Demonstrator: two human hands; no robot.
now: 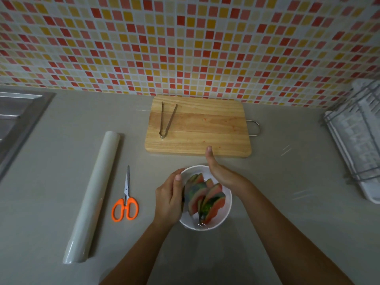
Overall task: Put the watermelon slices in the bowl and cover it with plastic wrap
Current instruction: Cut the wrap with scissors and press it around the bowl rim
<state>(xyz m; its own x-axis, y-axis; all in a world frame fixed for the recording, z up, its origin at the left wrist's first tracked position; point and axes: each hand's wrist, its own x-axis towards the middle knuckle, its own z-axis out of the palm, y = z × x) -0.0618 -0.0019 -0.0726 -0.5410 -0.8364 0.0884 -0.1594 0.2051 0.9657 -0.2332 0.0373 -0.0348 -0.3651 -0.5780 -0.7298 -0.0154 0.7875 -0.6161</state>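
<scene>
A white bowl [226, 211] stands on the grey counter in front of me, with several watermelon slices [205, 196] upright in it, green rind and pink flesh. A thin clear plastic film [286, 150] lies spread over the bowl and the counter and shows only as faint glints. My left hand [167, 200] curls around the bowl's left side, thumb at the rim. My right hand [220, 173] lies flat against the far right rim, fingers straight and thumb pointing away. The plastic wrap roll [96, 194] lies to the left.
Orange-handled scissors [125, 204] lie between the roll and the bowl. Behind the bowl a wooden cutting board [205, 128] holds metal tongs [166, 122]. A steel sink [16, 120] is at the far left, a wire dish rack [357, 140] at the far right, and a tiled wall behind.
</scene>
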